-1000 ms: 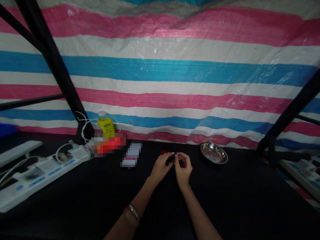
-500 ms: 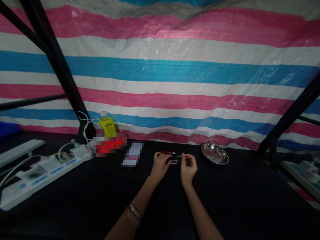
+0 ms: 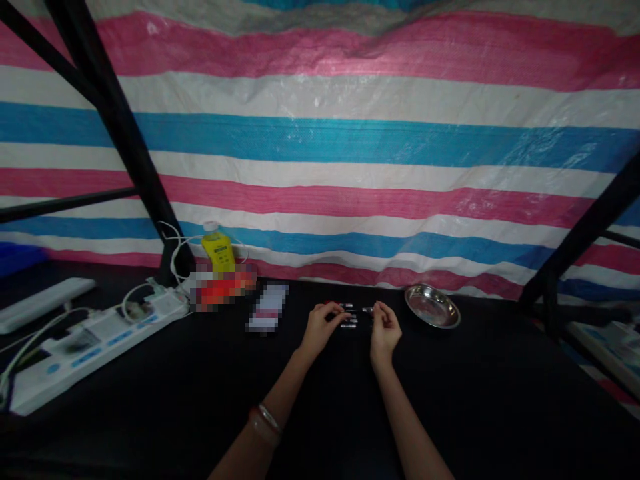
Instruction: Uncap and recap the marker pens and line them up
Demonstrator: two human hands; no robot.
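Over the middle of the black table, my left hand point(image 3: 319, 328) has its thumb and fingers closed together around a slim dark pen-like stick point(image 3: 352, 311). Facing it, my right hand point(image 3: 385, 335) pinches a small silver cap-like piece point(image 3: 367, 309) between thumb and fingertips. A narrow gap seems to part the piece from the stick. Several more slim sticks with silver ends point(image 3: 349, 325) lie beside my left fingers, partly covered. Behind those fingers shows a red stick point(image 3: 330, 304) with a silver end. They are too small to name exactly.
Right of my hands stands a round shallow metal dish point(image 3: 433, 308). On the left are a blurred-out phone-like slab point(image 3: 269, 309), a yellow bottle point(image 3: 219, 252), a blurred red packet point(image 3: 226, 289) and a white power strip point(image 3: 107, 353) with cables. A striped sheet point(image 3: 350, 173) hangs behind.
My right hand has moved to the right with the silver piece, widening the space between my hands. My left hand stays nearly in place. The view has shifted slightly.
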